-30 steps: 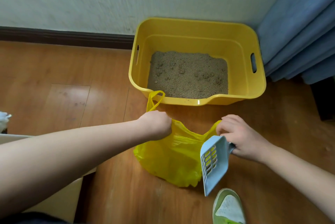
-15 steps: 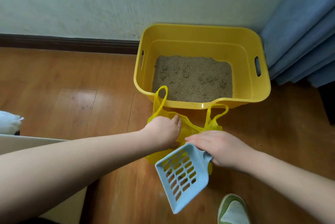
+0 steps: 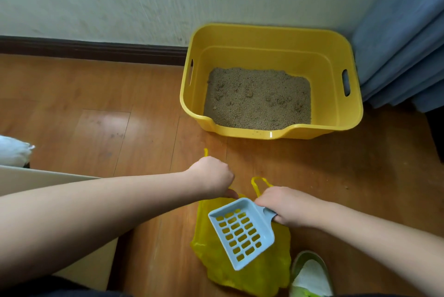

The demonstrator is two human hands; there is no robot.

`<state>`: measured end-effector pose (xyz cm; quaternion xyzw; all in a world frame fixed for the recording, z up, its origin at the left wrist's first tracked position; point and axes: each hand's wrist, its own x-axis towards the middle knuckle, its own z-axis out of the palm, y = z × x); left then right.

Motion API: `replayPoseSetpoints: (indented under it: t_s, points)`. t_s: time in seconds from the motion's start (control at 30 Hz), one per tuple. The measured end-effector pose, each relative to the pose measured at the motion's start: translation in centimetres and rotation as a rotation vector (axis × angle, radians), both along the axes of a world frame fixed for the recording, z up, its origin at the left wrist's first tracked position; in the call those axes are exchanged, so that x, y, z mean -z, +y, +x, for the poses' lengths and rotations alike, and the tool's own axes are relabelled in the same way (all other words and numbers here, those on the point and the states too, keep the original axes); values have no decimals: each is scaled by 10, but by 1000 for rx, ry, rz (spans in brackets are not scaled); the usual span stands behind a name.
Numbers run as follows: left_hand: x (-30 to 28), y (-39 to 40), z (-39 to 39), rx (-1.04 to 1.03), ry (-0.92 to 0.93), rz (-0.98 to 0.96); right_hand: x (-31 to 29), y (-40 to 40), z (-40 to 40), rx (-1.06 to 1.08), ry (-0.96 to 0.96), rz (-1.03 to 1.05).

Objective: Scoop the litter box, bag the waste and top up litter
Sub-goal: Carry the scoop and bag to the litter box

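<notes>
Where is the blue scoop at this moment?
The slotted light blue plastic scoop is low and right of centre in the head view, held by the right hand over the yellow plastic bag.

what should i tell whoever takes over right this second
Left hand: grips the top edge of the yellow plastic bag on the floor.
Right hand: holds the blue slotted scoop by its handle, over the bag; scoop looks empty.
Yellow litter box sits against the wall, apart from the bag, clumps visible in the litter.
Done: bag and scoop in hand.
Left: open the bag, scoop clumps, bag them, top up litter.
</notes>
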<state>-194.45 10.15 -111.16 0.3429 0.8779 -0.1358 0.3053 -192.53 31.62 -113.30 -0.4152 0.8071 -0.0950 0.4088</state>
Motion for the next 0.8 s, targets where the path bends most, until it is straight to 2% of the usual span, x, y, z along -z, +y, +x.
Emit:
replayPoseSetpoints:
  t_s: [0.13, 0.2, 0.3, 0.4, 0.47, 0.53, 0.67, 0.8]
  points:
    - [14, -1, 8, 40, -109, 105, 4, 4, 4, 9, 43, 31]
    - [17, -2, 9, 36, -214, 200, 2, 8, 2, 91, 132, -107]
    - [12, 3, 7, -92, -433, 351, 1, 15, -5, 175, 334, -420]
    - [18, 6, 4, -333, -585, 442, -5, 22, -17, 323, 274, -510]
    - [17, 7, 4, -460, -666, 403, -9, 26, -24, 455, 163, -505]
    - [14, 8, 3, -426, -690, 290, -16, 25, -27, 497, 82, -499]
    - [12, 8, 4, -335, -741, 103, -24, 18, -20, 407, -81, -413]
    - [4, 4, -1, -212, -742, -52, -28, 12, -12, 279, -198, -200]
